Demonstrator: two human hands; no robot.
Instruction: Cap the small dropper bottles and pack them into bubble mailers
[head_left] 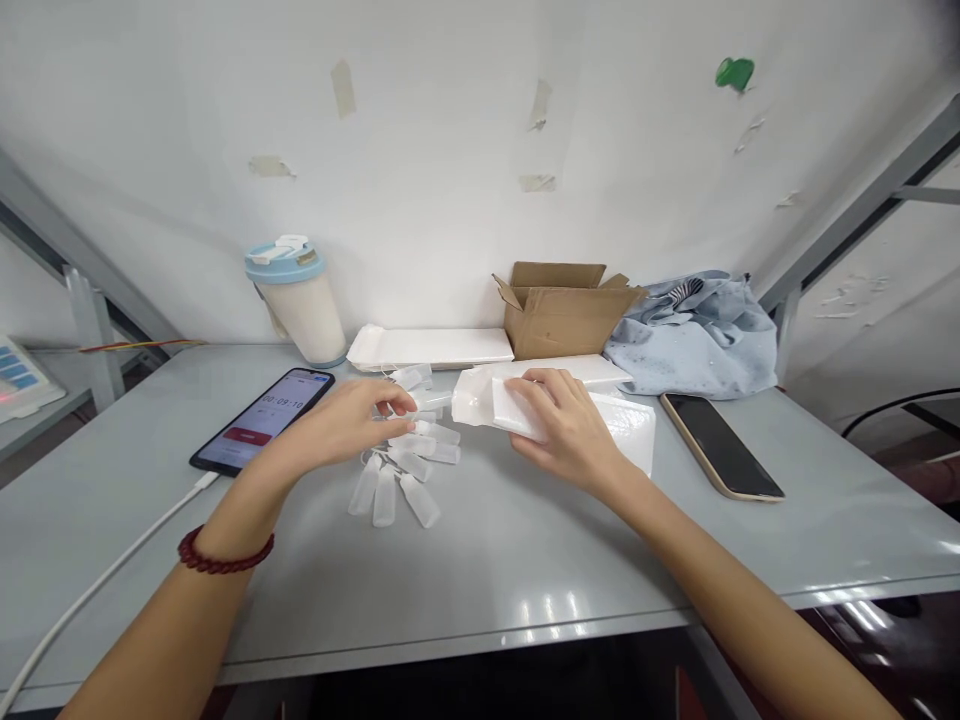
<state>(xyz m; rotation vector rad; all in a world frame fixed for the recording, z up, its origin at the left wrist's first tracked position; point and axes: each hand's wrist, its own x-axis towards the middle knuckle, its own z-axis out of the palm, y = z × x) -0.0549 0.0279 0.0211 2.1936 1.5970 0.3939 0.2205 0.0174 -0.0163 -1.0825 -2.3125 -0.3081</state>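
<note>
My left hand (pixel 364 422) is curled with thumb and fingertips at the near end of a small translucent plastic bottle (pixel 435 400). The bottle's far end points at the mouth of a white bubble mailer (pixel 517 410). My right hand (pixel 562 425) grips that mailer from above, thumb underneath, its open flap toward the left. Several similar translucent bottles (pixel 385 498) with thin loops at their necks lie fanned out on the grey table below my left fingers. A few more lie just behind them, partly covered by my hand.
White mailers (pixel 439 345) lie along the wall beside an open cardboard box (pixel 570 320). A blue-lidded cup (pixel 300 300) stands left. A phone with a running timer (pixel 262 420), cabled, lies left; a dark phone (pixel 720 445) lies right, before crumpled light-blue cloth (pixel 697 340).
</note>
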